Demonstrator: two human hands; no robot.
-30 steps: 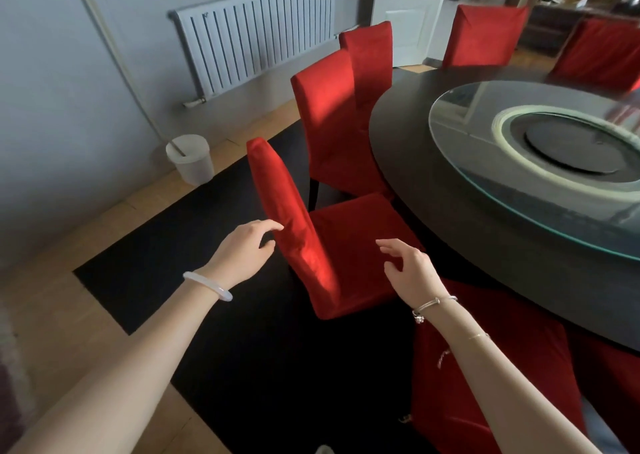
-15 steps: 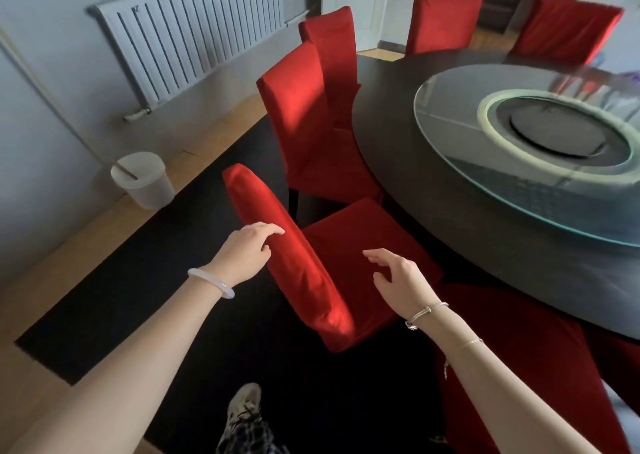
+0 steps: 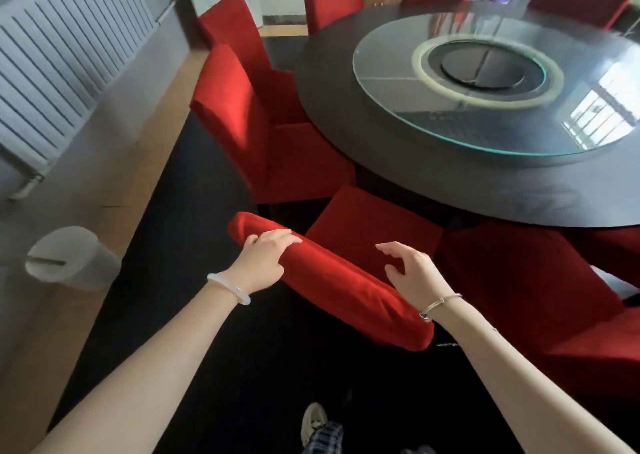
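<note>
A red fabric-covered chair stands in front of me, its padded back (image 3: 332, 291) seen from above and its seat (image 3: 370, 225) tucked toward the round dark table (image 3: 415, 176). My left hand (image 3: 263, 259) holds the top of the chair back near its left end, fingers curved over the top edge. Over the right half of the back hovers my right hand (image 3: 415, 277), fingers spread and bent, holding nothing.
More red chairs stand close on both sides, one on the left (image 3: 242, 114) and one on the right (image 3: 536, 298). A glass turntable (image 3: 398, 83) lies on the table. A white bin (image 3: 69, 259) and a radiator (image 3: 52, 55) line the left wall. My shoe (image 3: 313, 419) is on the black rug (image 3: 194, 246).
I have stepped closer and now look down on the chair back. My left hand's fingers have come over the top of the back, and my right hand has risen above it.
</note>
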